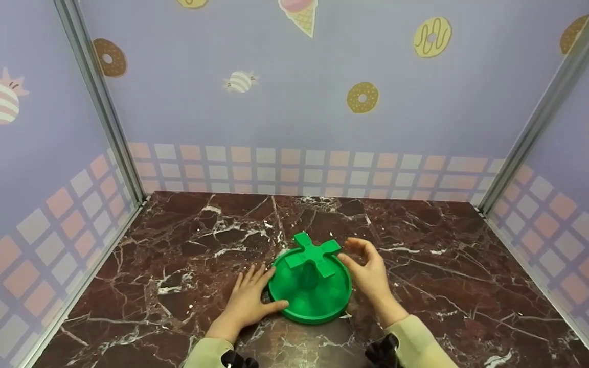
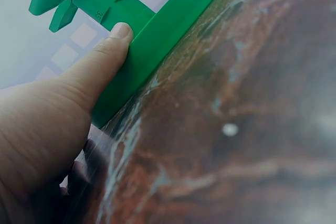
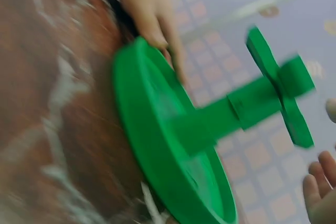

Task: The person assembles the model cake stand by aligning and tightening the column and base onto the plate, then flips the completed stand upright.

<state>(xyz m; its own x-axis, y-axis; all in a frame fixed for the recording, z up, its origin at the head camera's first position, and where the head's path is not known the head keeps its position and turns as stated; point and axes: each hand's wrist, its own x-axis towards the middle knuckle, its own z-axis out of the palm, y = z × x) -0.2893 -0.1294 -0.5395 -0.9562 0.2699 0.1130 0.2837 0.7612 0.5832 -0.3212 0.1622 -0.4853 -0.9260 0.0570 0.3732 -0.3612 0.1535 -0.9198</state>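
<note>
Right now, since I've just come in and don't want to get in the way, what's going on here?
A person is handling a green piece: a round base with an upright post and a cross-shaped top. It stands on the marble-patterned tabletop. The left grip rests at the base, its thumb on the rim. The right grip is beside the cross-shaped top, apart from it in the right wrist view.
</note>
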